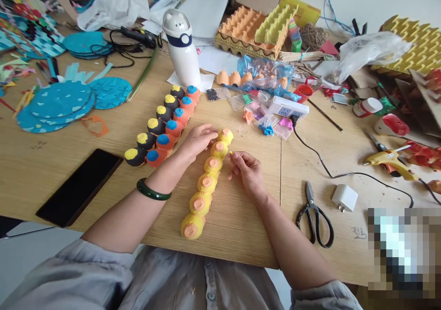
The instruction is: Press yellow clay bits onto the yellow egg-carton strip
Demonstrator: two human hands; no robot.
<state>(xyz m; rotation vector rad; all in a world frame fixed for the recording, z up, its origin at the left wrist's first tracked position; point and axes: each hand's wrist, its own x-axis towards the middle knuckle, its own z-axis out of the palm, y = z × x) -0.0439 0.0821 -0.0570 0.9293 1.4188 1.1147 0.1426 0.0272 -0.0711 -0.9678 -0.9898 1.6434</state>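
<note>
A strip of egg-carton cups [206,183] lies lengthwise before me, its sides covered in yellow and its tops bare orange. At its far end, my left hand [199,141] reaches in from the left with fingers stretched out, the tips at the last cup. My right hand [248,171] is on the strip's right side, thumb and forefinger pinched on a small yellow piece [230,153] beside the second cup from the far end. Left of the strip stand a black carton strip with yellow tops [156,126] and an orange one with blue tops [172,127].
A black phone [80,186] lies at left, scissors [313,213] and a white charger plug [345,197] at right. Farther back are a white bottle [184,57], a power strip [288,107] with a trailing cord, bags of coloured clay-like lumps [265,128] and a yellow glue gun [392,160].
</note>
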